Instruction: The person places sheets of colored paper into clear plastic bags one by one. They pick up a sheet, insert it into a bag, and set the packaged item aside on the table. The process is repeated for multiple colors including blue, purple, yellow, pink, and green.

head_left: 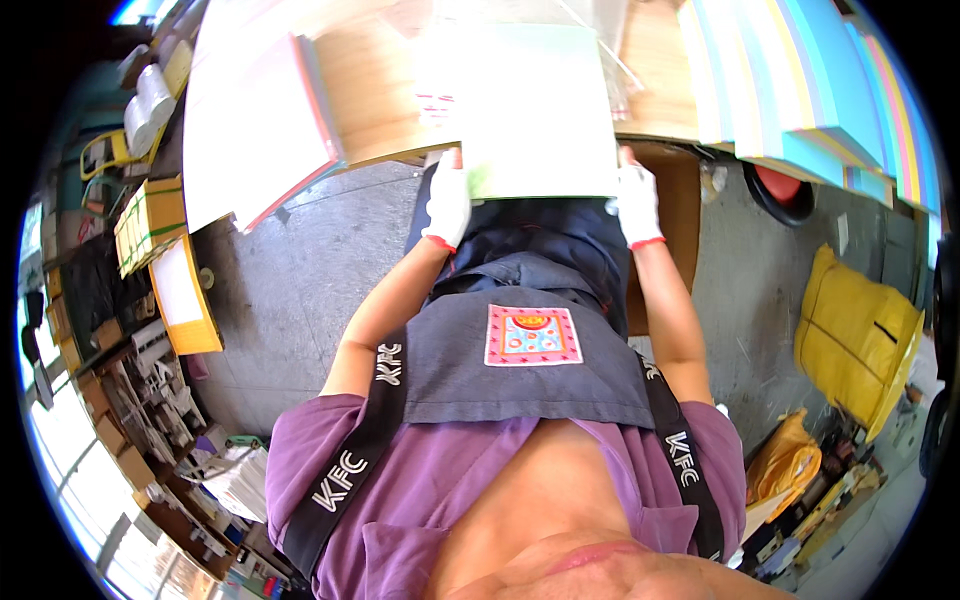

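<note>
A pale green, rectangular sheet or stack of paper (pixel 540 110) juts over the near edge of the wooden table, washed out by bright light. How thick it is cannot be made out. My left hand (pixel 449 203), in a white glove with a red cuff, grips its left edge near the front corner. On the opposite edge my right hand (pixel 638 203), gloved the same way, closes on the right side. The bare tips of the fingers show on both hands. Clear plastic bags (pixel 612 45) lie behind and to the right of the paper.
A white and pink paper stack (pixel 265 120) covers the table's left side. Tall multicoloured paper stacks (pixel 770 70) line the right. Below stand a brown carton (pixel 680 215), a black round container with red inside (pixel 780 190) and a yellow wrapped bundle (pixel 855 335). Strapped cardboard (pixel 150 225) sits left.
</note>
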Tool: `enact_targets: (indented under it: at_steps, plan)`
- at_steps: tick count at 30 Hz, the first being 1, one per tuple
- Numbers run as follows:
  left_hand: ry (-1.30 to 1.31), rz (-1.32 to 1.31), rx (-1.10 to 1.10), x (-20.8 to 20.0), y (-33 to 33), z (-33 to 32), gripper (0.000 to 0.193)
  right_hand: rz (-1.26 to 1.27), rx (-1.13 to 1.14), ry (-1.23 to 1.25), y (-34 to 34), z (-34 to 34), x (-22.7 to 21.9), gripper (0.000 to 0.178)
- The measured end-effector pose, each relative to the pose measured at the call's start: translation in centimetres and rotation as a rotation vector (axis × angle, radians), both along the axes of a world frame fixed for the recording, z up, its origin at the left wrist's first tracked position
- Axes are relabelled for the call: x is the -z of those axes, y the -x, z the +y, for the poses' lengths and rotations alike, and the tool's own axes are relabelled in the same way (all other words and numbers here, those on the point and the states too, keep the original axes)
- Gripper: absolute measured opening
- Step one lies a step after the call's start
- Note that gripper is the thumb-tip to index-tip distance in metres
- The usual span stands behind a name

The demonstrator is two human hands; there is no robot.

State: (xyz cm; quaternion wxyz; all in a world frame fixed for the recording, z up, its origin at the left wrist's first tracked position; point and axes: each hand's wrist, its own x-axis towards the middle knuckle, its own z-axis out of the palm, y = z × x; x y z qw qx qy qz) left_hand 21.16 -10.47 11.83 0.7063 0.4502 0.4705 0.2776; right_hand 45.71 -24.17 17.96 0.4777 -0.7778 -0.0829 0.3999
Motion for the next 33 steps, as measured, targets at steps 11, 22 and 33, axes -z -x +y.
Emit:
enact_targets:
  at_steps: [11, 22, 33]
  plan:
    - [-0.585, 0.309, -0.047, -13.7, 9.1, 4.4, 0.026, -0.185, -0.483, -0.353, 5.3, 6.4, -6.7, 0.032]
    - [-0.677, 0.749, -0.377, -12.7, 30.6, 16.3, 0.043, -0.546, -0.952, -0.446, 24.0, 26.7, -4.4, 0.048]
    - [-0.54, 0.582, -0.373, -3.8, 33.8, 17.2, 0.051, -0.213, -0.938, -0.453, 9.3, 16.5, -12.2, 0.022]
